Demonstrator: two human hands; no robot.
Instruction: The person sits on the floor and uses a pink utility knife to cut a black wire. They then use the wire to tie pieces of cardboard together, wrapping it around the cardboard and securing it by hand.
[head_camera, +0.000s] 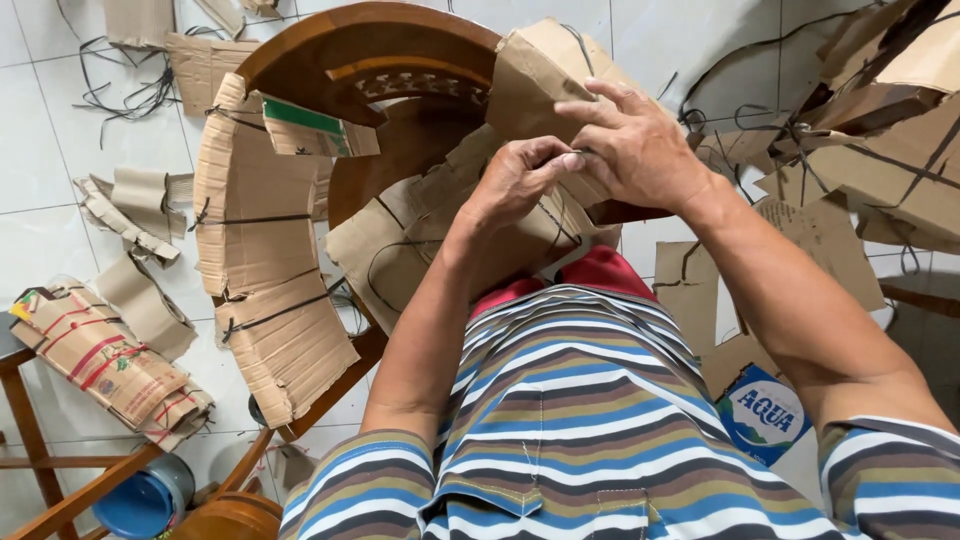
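Head view: hands meet over the wooden chair (330, 60). Left hand (515, 180) and right hand (640, 150) pinch a black cord (560, 225) binding cardboard wrapping (420, 250) on it. Step judged: working that cord's tie; next needs a firm fingertip grip.

We look down on a floor of pale square tiles (40, 130), brightly and evenly lit. Loose cardboard scraps (135, 215) and dark straps (125, 100) lie scattered across it, a wooden stool (25, 400) stands at the left edge beside a blue tub (145, 500)
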